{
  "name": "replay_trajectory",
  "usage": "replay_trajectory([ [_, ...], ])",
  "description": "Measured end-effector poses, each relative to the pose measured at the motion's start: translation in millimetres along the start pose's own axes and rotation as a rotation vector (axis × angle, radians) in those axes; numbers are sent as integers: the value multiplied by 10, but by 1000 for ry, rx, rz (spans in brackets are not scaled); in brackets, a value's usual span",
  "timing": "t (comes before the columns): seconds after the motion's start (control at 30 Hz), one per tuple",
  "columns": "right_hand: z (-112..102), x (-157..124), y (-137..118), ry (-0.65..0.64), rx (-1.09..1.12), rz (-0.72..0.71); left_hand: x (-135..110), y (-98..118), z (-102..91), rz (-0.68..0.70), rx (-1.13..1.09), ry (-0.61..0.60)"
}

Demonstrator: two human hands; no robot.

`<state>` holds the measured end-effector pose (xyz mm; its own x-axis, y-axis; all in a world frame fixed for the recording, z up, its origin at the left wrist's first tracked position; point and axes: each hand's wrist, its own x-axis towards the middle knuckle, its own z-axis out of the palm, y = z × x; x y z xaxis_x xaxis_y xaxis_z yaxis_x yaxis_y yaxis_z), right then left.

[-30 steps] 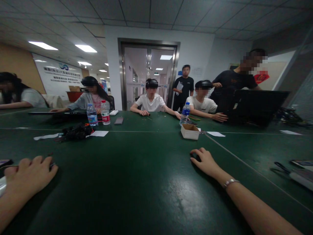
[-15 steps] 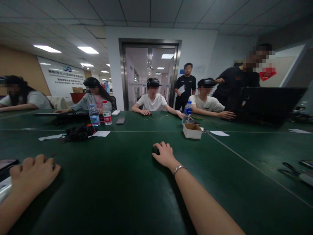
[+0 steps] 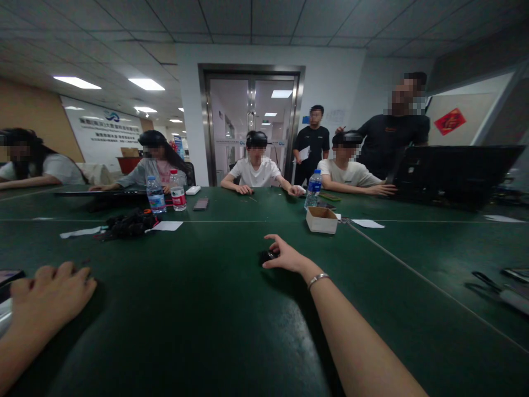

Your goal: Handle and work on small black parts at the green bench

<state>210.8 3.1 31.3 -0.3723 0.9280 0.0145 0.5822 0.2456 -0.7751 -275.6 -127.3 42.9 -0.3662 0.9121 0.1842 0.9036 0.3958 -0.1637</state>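
My right hand [image 3: 287, 256] is over the middle of the green table, turned on its side with the thumb below. It holds a small black computer mouse [image 3: 269, 256], its index finger lifted clear above it. A silver bracelet [image 3: 318, 280] circles that wrist. At the left, my left hand [image 3: 52, 289] rests low on the table, knuckles up and fingers bent down. Its fingertips are hidden, and whatever may be under them cannot be made out. Beside it, a dark phone-like device [image 3: 9, 277] is cut off by the frame's edge.
Across the table [image 3: 185, 298] sit several people in headsets, with two more standing. Past my right hand are an open white box [image 3: 321, 221] and a water bottle [image 3: 313, 190]. Two bottles [image 3: 178, 192] and a black cable bundle [image 3: 129, 222] lie left. A large black monitor [image 3: 454, 176] stands right.
My right hand has rolled from lying flat over the mouse onto its side, exposing the mouse and raising the index finger. My left hand stays nearly in place. The view shifted slightly.
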Motion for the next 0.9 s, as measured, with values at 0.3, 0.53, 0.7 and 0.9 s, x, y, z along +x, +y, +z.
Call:
replay_trajectory([
  [0.3,53,11,-88,24,-138,-35,-54,1157,-259,357,-33,218],
  [0.53,-13,30,-16,-8,93,14,-179,2785,-601,862,-654,-17],
  [0.7,-112,-46,119,109,660,36,-286,3399,-557,962,-838,-37],
  [0.9,-111,-38,151,129,872,57,-345,3503,-371,962,-797,20],
])
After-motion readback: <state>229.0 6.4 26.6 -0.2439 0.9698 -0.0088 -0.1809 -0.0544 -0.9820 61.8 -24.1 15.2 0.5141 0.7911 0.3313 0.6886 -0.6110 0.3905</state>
